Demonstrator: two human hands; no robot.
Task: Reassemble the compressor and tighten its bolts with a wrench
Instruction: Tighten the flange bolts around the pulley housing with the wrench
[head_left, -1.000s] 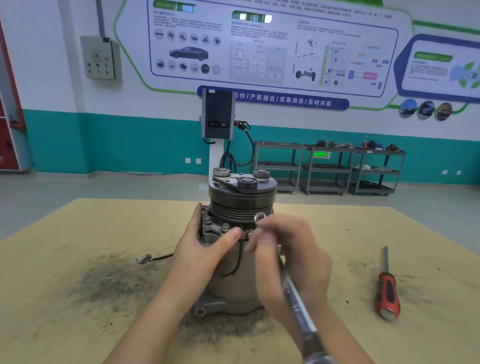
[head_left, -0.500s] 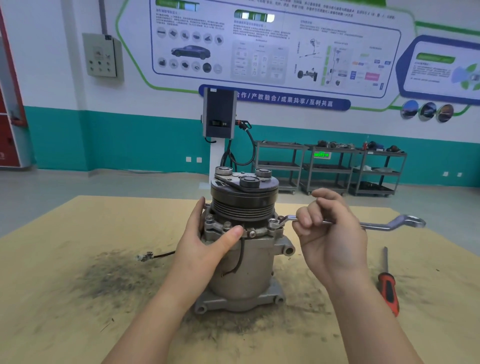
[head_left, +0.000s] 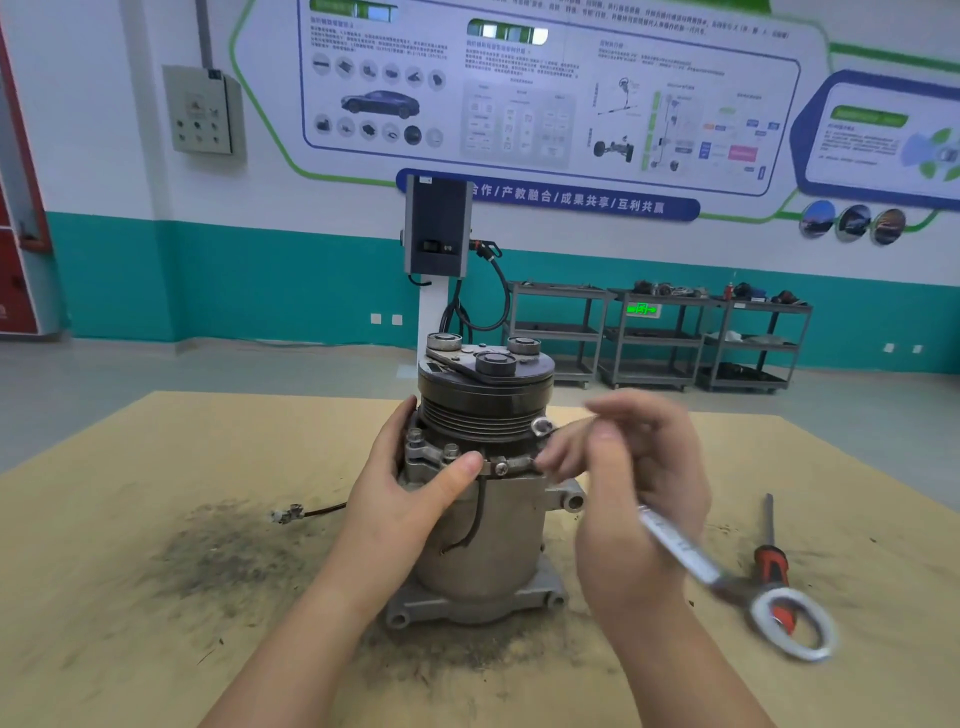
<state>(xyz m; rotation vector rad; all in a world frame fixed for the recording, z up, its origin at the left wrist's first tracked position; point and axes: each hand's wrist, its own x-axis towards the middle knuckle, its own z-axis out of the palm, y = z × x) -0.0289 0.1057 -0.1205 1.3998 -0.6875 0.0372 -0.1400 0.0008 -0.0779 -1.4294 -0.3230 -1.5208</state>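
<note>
Left of centre on the tan, grime-smeared worktop (head_left: 156, 467), a thin black lead with a small metal connector (head_left: 291, 515) trails from the upright grey metal compressor with a black grooved pulley (head_left: 483, 519), which stands at mid-worktop. The left hand (head_left: 415, 483) grips the compressor's bolted flange, thumb across the front, fingers behind. The right hand (head_left: 639, 478), blurred, holds a silver double-ended ring wrench (head_left: 691, 561); its far end sits at the flange's right side, its near ring points toward the near right corner. Beside it lies a red-and-black-handled screwdriver (head_left: 770, 551).
</note>
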